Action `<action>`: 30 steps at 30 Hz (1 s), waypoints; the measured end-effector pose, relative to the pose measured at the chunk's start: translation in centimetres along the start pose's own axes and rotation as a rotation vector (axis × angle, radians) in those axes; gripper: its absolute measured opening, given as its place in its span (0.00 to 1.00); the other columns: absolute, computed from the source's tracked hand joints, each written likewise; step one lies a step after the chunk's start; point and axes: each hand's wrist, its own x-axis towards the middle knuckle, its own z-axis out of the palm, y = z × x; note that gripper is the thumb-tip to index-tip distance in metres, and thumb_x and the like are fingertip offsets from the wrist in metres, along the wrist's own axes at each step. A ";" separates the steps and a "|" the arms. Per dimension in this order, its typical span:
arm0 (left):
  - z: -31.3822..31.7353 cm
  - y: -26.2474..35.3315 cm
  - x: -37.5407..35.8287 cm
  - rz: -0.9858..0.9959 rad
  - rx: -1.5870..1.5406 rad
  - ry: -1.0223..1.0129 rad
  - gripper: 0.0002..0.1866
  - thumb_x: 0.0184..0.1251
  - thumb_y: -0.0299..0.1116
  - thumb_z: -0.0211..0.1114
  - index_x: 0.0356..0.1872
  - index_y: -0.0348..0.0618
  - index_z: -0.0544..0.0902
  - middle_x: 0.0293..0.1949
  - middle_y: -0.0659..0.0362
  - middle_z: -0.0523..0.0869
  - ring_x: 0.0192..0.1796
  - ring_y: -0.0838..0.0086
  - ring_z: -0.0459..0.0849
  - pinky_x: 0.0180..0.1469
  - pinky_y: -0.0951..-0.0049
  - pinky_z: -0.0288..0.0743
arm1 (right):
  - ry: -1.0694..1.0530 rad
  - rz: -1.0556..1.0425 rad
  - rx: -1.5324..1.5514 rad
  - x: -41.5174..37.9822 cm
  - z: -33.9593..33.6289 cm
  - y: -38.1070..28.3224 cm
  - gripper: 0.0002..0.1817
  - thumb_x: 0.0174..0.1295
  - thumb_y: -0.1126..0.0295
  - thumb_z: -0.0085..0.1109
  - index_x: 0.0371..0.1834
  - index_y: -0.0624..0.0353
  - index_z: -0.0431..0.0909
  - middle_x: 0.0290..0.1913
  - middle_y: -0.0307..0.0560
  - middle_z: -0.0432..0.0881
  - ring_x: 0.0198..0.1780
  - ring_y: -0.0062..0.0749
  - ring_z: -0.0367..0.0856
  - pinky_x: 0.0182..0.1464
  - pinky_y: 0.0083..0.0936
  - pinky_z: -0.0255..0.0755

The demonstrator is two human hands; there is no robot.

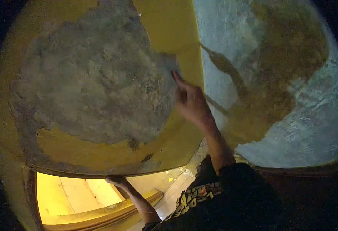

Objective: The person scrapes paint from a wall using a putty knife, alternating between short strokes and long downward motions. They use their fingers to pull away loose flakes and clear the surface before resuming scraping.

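My right hand point(192, 102) is raised against the yellow wall point(173, 23), near the inner corner. Its fingers are closed, with the index finger stretched along a thin dark handle. A flat grey blade, seemingly a scraper point(168, 63), lies against the wall just beyond the fingertip, at the right rim of a large bare grey patch point(99, 81). Low down, my left hand point(117, 180) touches the wall's bottom edge; its fingers are dark and hard to make out.
Beside the corner, a pale blue wall point(226, 23) carries a big brown shadow. Ragged paint edges surround the grey patch. Below the wall's lower edge, a brightly lit floor area point(76, 196) shows, with a yellow ledge point(111, 213) running across it.
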 end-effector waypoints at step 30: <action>0.7 0.8 -0.5 0.069 0.198 0.032 0.29 0.70 0.52 0.45 0.47 0.27 0.72 0.43 0.44 0.77 0.40 0.60 0.75 0.43 0.58 0.72 | -0.182 0.027 0.028 -1.3 0.2 0.8 0.32 0.58 0.83 0.44 0.68 0.49 0.62 0.30 0.38 0.72 0.30 0.15 0.65 0.39 0.12 0.64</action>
